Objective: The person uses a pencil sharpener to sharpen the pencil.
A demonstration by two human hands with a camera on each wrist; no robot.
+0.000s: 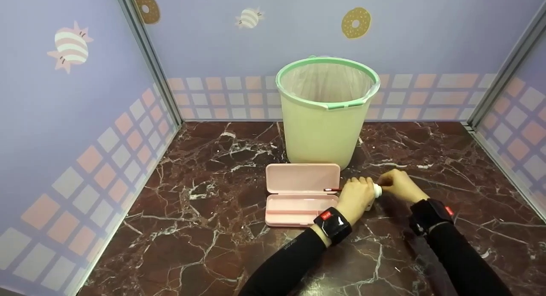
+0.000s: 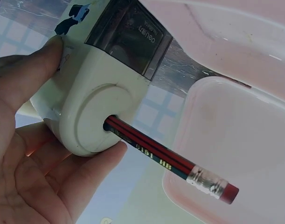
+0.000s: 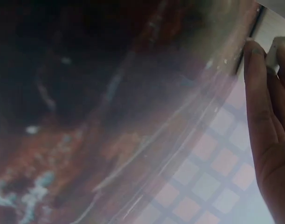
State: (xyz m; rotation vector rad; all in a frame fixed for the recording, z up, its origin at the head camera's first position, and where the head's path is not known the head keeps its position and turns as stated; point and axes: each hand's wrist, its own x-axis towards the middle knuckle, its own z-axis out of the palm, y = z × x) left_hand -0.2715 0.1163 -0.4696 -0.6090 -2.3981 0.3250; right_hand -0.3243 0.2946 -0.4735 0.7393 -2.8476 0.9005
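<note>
A white pencil sharpener (image 2: 63, 88) with a dark see-through shavings drawer (image 2: 133, 39) is gripped in my left hand (image 1: 357, 196), thumb on one side and fingers on the other. Out of its round front sticks a red-and-black striped HB pencil (image 2: 147, 144), eraser end outward, its tip hidden inside. On the sharpener's far side from the pencil, my right hand (image 1: 400, 186) pinches a small pale part (image 3: 273, 58), which looks like the crank handle and is mostly cut off in the right wrist view. Left of the sharpener, the pink pencil case (image 1: 303, 176) lies with its lid up.
Behind the case stands a pale green waste bin (image 1: 322, 134) with a green rim and a clear liner. The dark red marbled tabletop (image 1: 204, 245) is bounded by patterned lilac panels (image 1: 213, 44) at the back and sides.
</note>
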